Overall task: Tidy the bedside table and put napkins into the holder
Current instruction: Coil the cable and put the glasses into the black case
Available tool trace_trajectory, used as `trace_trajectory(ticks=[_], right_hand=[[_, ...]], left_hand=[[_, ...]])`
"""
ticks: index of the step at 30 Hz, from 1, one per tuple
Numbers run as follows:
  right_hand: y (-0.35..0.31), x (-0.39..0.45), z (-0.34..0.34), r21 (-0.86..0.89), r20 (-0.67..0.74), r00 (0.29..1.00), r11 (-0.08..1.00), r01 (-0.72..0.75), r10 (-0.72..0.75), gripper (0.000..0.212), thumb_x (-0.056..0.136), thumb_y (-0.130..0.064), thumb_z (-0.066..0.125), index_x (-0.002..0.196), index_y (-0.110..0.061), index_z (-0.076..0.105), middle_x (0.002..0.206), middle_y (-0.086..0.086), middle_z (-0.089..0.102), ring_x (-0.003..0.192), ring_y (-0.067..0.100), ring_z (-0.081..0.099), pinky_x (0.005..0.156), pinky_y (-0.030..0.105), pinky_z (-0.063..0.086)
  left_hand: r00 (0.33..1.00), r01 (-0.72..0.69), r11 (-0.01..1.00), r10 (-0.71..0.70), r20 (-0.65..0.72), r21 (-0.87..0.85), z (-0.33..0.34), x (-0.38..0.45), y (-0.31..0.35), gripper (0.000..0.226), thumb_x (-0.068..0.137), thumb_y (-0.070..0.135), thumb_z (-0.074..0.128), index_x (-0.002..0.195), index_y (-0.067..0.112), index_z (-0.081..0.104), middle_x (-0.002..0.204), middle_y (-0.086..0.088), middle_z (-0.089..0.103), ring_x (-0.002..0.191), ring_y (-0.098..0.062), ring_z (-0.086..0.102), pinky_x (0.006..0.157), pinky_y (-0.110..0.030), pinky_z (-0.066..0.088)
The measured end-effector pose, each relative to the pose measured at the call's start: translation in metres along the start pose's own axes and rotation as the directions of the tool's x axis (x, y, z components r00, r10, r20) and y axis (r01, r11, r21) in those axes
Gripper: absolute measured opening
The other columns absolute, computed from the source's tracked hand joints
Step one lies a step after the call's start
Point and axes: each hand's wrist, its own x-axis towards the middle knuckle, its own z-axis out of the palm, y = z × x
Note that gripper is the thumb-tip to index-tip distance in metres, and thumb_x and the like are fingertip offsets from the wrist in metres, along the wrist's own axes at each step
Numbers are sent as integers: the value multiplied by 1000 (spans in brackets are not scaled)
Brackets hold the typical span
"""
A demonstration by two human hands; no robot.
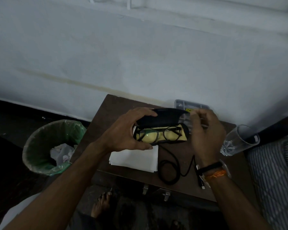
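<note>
napkins (136, 159) on bedside table (110, 105), just below left grip (123, 133) on glasses case (161, 120)

A home bedroom. A small wooden bedside table (223, 171) stands against a pale wall (140, 55), striped bedding (273, 180) beside it. A lined wastebasket (45, 146) (holding crumpled litter) sits alongside.

I see a dim room with a pale bluish wall (140, 55) carrying a faint yellowish streak, meeting a dark floor (10, 113). A dark wooden worktop (110, 105) stands against the wall, with metal handles on its front. A green-lined bin (45, 146) stands to its left, and striped bedding (276, 180) lies to its right.
</note>
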Motion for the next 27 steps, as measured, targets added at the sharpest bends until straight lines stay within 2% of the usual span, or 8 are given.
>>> trace_trajectory(ticks=[3,5,7,9,16,19,22,27], right_hand=[[4,3,0,12,218,916,937,-348,337,36,88,-60,54,102,-30,67,102,-11,69,98,12,65,89,41,54],[-3,3,-1,115,450,709,752,-649,543,53,83,-74,50,107,-31,70,105,-2,75,100,22,70,90,51,55],[-14,0,-4,158,640,528,578,-801,557,57,87,-73,45,111,-27,69,101,6,78,93,27,75,76,49,59],[-16,0,-7,159,704,469,526,-836,533,59,89,-70,45,116,-22,67,103,10,77,93,29,74,72,46,59],[-9,0,-7,253,747,426,374,-892,510,27,93,-31,59,110,-11,66,106,12,70,93,28,70,64,35,62],[-7,1,-3,297,751,452,365,-882,481,34,93,-18,58,124,-4,62,109,14,69,89,23,70,64,30,62],[-3,2,-3,343,744,477,344,-874,469,38,94,-10,54,131,-1,57,115,19,66,101,31,67,62,26,61],[4,3,-1,373,730,502,344,-861,463,40,93,-7,53,132,-2,54,134,26,58,123,47,56,64,27,61]], left_hand=[[1000,7,999,-7,9,-36,-1,-1,4,82,59,25,94,130,20,54,133,7,54,120,-18,55,92,-37,51],[1000,17,998,-16,16,-63,-1,-2,6,81,59,22,93,130,20,54,132,7,54,120,-18,55,92,-37,51],[1000,19,995,-17,18,-101,-1,-2,7,79,61,18,92,130,19,54,132,6,54,120,-18,55,94,-36,51],[1000,17,992,-14,27,-128,0,-3,8,78,64,14,90,133,19,53,136,6,53,123,-17,54,96,-34,50],[992,95,973,-75,97,-211,-2,-4,10,100,74,6,82,153,29,25,149,9,43,138,-6,41,106,-28,45],[984,176,955,-161,81,-239,-1,-5,3,106,73,11,85,152,37,20,148,11,43,132,-2,46,105,-23,46],[962,271,913,-266,59,-306,-1,-6,-4,88,74,20,85,146,37,36,143,11,49,126,-7,53,98,-34,54],[867,406,566,-486,106,-717,1,1,0,32,94,28,58,123,17,65,125,-12,63,111,-30,65,79,-49,59]])
